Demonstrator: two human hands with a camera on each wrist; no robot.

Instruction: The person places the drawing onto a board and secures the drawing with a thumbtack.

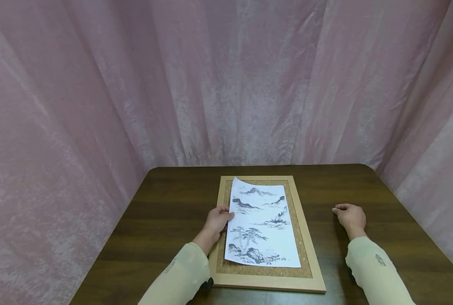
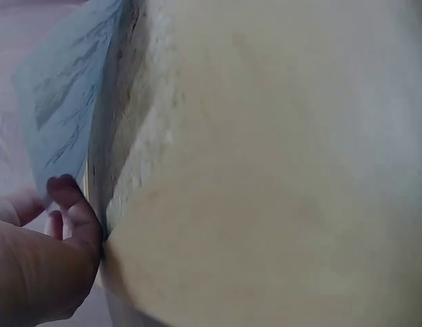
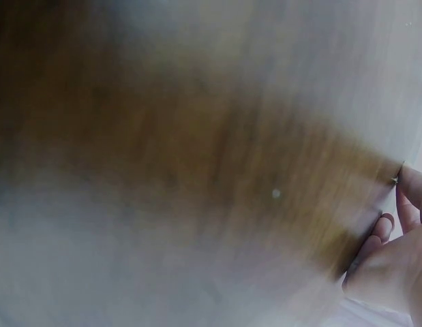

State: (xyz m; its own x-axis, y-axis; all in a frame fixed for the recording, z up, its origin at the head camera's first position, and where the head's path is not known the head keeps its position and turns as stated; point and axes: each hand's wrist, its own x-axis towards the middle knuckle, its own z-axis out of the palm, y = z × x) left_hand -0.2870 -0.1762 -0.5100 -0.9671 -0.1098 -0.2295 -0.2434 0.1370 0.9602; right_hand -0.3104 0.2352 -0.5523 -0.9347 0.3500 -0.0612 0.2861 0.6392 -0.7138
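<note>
A sheet of paper (image 1: 262, 224) printed with ink landscapes of mountains, pines and rocks lies slightly askew over a wood-framed cork board (image 1: 270, 281). My left hand (image 1: 215, 220) pinches the sheet's left edge between thumb and fingers. In the left wrist view, the paper (image 2: 67, 95) lifts away from the cork along that side. On the right, my right hand (image 1: 351, 218) is low over the table, apart from the board, thumb and forefinger brought together. A tiny shiny pin-like thing (image 3: 395, 180) shows at its fingertips in the right wrist view; its exact kind is too small to tell.
The dark brown wooden table (image 1: 173, 212) bears the board near its middle. Pink velvet curtains (image 1: 234, 84) hang behind the table and along both sides. A small pale speck (image 3: 276, 194) shows on the tabletop in the right wrist view.
</note>
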